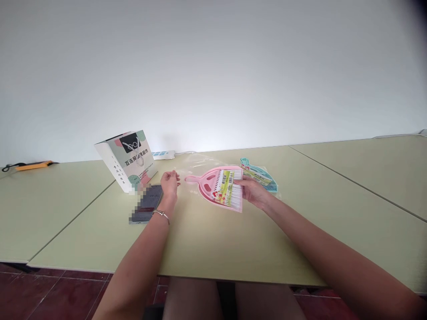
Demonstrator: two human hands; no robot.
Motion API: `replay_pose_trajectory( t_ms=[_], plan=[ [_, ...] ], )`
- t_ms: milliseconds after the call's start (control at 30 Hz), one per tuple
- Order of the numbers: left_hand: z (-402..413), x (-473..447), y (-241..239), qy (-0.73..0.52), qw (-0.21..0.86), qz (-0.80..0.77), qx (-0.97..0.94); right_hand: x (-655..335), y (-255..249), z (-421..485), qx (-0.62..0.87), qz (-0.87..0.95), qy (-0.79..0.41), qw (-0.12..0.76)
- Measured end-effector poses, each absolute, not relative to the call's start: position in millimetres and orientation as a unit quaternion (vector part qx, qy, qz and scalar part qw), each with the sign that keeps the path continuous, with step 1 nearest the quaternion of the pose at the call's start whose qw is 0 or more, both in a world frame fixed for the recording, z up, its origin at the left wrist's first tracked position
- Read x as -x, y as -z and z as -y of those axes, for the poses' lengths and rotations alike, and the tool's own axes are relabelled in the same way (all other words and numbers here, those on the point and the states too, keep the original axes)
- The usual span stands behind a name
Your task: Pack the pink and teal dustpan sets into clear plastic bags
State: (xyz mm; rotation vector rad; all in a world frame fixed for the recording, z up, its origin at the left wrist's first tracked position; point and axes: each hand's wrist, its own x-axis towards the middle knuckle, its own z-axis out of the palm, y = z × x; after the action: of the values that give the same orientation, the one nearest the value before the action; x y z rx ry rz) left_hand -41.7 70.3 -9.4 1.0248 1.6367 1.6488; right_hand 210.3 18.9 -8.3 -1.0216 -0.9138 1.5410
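My right hand grips the wide end of a pink dustpan, its handle pointing left. A small brush with white bristles and a green-and-yellow label lies against the pan. Clear plastic wrapping spreads behind the handle. At its left edge, the fingers of my left hand are closed in a pinch, seemingly on the film. Beyond my right hand, a teal dustpan with a similar label lies on the table, partly covered by that hand.
A printed paper bag with a rope handle stands at the left. Beside my left wrist lies a phone, partly pixelated. Farther back are a white-and-blue packet and an orange object with a black strap. A pale wall bounds the table.
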Motion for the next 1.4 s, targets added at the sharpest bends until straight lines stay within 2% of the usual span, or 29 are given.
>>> replay_pose_trajectory(
  t_ms=[100, 167, 300, 400, 467, 500, 567, 633, 700, 800, 933, 1100, 1233, 1400],
  plan=[
    [-77.4, 60.1, 15.4, -0.574, 0.279, -0.661, -0.394, -217.8, 6.1, -22.5, 0.403, 0.346, -0.637, 0.559],
    [-81.1, 69.8, 20.1, -0.541, 0.262, -0.688, -0.407, -222.9, 6.6, -26.2, 0.383, 0.292, -0.605, 0.634],
    [-79.5, 72.5, 22.5, -0.492, 0.209, -0.725, -0.435, -233.4, 11.0, -35.8, 0.352, 0.194, -0.445, 0.800],
    [-68.4, 57.2, 14.7, -0.506, 0.121, -0.714, -0.469, -234.9, 14.6, -39.9, 0.331, 0.192, -0.425, 0.820],
    [-58.4, 40.9, 7.0, -0.541, 0.037, -0.653, -0.530, -229.8, 16.0, -38.3, 0.337, 0.208, -0.476, 0.785],
    [-53.5, 32.1, 3.3, -0.556, 0.073, -0.617, -0.552, -225.6, 16.3, -36.1, 0.345, 0.221, -0.506, 0.759],
    [-45.0, 15.1, -2.1, -0.555, 0.285, -0.539, -0.566, -215.5, 16.2, -29.3, 0.359, 0.261, -0.562, 0.698],
    [-39.3, 1.9, -3.8, -0.481, 0.526, -0.432, -0.553, -205.4, 15.5, -21.2, 0.370, 0.315, -0.606, 0.630],
    [-37.0, -5.2, -2.0, -0.464, 0.621, -0.372, -0.511, -197.7, 15.1, -14.6, 0.389, 0.369, -0.630, 0.561],
    [-38.7, -5.5, 2.7, -0.509, 0.627, -0.367, -0.461, -194.3, 17.1, -10.9, 0.454, 0.458, -0.566, 0.514],
    [-43.8, 1.3, 5.2, -0.507, 0.630, -0.380, -0.450, -203.3, 22.2, -14.0, 0.519, 0.614, -0.310, 0.508],
    [-44.2, 3.5, 5.5, -0.470, 0.634, -0.390, -0.474, -213.3, 17.0, -12.0, 0.485, 0.788, -0.088, 0.370],
    [-39.6, 1.2, 3.7, -0.449, 0.639, -0.359, -0.511, -210.9, 8.3, -4.7, 0.375, 0.885, -0.055, 0.269],
    [-34.1, -0.6, -0.3, -0.430, 0.625, -0.370, -0.537, -208.5, 7.3, -1.0, 0.385, 0.890, -0.065, 0.236]
  ],
)
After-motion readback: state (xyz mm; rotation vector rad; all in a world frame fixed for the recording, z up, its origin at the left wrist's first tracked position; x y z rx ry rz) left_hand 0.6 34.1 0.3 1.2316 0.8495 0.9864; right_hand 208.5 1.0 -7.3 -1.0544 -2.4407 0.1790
